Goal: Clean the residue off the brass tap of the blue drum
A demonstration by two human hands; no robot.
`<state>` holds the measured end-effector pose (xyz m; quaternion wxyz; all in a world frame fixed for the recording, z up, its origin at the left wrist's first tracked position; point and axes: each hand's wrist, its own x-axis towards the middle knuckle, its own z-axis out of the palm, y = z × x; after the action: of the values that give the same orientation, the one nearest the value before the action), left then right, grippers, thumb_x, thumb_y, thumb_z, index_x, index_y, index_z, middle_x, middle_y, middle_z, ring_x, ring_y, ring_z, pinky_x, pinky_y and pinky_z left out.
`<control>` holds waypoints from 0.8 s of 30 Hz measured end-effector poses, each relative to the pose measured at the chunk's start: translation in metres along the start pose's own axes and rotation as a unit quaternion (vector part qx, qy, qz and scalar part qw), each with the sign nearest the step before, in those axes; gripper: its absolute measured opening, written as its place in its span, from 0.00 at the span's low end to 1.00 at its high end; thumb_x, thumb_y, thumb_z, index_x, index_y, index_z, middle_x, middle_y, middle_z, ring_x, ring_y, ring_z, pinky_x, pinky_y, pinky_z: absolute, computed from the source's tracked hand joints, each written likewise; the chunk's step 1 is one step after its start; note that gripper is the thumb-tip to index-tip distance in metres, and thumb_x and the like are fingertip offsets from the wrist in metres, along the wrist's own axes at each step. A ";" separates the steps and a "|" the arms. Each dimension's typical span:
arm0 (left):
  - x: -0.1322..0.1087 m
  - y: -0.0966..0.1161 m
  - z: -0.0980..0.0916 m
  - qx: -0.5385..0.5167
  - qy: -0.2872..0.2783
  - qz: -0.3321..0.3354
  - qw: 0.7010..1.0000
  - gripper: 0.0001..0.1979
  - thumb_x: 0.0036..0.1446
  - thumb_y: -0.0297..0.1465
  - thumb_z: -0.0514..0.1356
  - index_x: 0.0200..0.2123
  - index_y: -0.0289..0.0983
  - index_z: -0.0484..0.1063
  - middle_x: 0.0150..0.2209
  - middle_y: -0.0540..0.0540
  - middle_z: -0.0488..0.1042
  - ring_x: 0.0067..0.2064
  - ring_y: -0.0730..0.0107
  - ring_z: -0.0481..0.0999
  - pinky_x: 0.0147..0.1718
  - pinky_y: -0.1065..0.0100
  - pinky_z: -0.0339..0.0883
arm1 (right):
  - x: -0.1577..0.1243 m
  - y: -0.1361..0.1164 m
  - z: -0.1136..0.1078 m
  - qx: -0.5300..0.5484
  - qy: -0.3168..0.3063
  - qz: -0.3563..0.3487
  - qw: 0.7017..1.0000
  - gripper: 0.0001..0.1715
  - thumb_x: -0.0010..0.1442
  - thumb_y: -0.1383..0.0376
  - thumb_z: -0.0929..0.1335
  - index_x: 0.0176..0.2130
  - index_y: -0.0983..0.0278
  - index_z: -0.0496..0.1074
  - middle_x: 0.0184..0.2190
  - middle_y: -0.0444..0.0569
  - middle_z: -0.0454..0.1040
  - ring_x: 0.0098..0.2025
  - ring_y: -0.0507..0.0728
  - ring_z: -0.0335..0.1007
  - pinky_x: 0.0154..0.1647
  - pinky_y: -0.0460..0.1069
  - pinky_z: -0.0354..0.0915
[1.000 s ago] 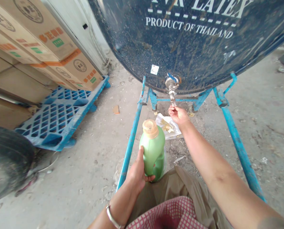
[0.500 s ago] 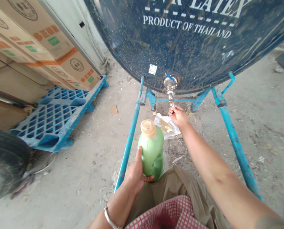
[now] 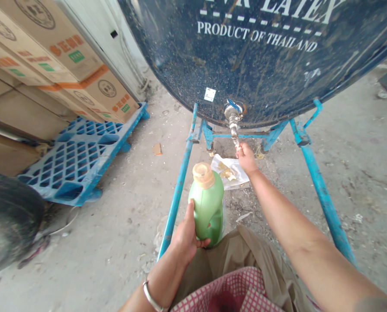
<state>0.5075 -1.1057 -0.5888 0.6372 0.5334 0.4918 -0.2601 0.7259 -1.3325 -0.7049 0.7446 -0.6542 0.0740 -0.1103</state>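
A green plastic jug (image 3: 207, 203) with a tan cap stands upright just in front of my knees. Wrapped around its left side and lower part is my left hand (image 3: 187, 236). My right hand (image 3: 246, 158) is closed at the bottom end of a metal spout (image 3: 234, 132), its fingertips pinching the tip. The spout hangs from a valve with a blue lever (image 3: 234, 105), fixed low on a big dark blue drum (image 3: 255, 73) with white lettering. Fingers hide the very end of the spout.
Blue metal frame bars (image 3: 178, 195) run along both sides of me and under the drum. Beneath the spout lies a stained white sheet (image 3: 226, 182). To the left are a blue plastic pallet (image 3: 111, 162) with stacked cardboard boxes (image 3: 92, 93) and a black tyre (image 3: 13, 216).
My right hand stays at the spout's end but has shifted slightly to its right side. The jug and my left hand are held as before. The view has moved slightly.
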 end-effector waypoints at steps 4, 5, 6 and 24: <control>-0.001 0.001 -0.001 0.000 0.003 0.001 1.000 0.32 0.65 0.61 0.52 0.50 0.39 0.73 0.38 0.40 0.76 0.42 0.55 0.76 0.23 0.61 0.73 | -0.006 -0.002 0.004 0.048 -0.036 0.004 0.998 0.07 0.67 0.66 0.67 0.35 0.62 0.73 0.22 0.38 0.65 0.24 0.48 0.58 0.28 0.45 0.57; -0.001 0.001 -0.001 0.000 0.004 0.001 1.000 0.32 0.65 0.61 0.53 0.51 0.39 0.73 0.38 0.40 0.76 0.42 0.55 0.76 0.23 0.61 0.73 | -0.007 -0.004 0.004 0.062 -0.041 0.006 0.997 0.07 0.67 0.65 0.68 0.35 0.63 0.72 0.22 0.38 0.65 0.24 0.48 0.58 0.28 0.45 0.57; -0.001 0.001 -0.001 0.000 0.005 0.001 1.000 0.32 0.65 0.60 0.53 0.52 0.39 0.73 0.38 0.40 0.76 0.42 0.55 0.76 0.23 0.61 0.73 | -0.008 -0.006 0.005 0.074 -0.044 0.008 0.996 0.06 0.65 0.64 0.69 0.34 0.63 0.72 0.22 0.38 0.65 0.24 0.48 0.58 0.27 0.45 0.56; 0.005 0.003 0.001 0.002 0.004 -0.001 1.000 0.35 0.65 0.61 0.53 0.57 0.39 0.73 0.41 0.40 0.76 0.43 0.55 0.76 0.24 0.61 0.73 | -0.001 0.000 0.006 0.192 -0.010 0.029 0.981 0.07 0.54 0.69 0.74 0.27 0.63 0.73 0.22 0.41 0.66 0.25 0.46 0.57 0.24 0.43 0.55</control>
<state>0.5123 -1.1048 -0.5919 0.6341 0.5348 0.4945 -0.2595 0.7270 -1.3261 -0.7043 0.8598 -0.4978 0.0629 -0.0946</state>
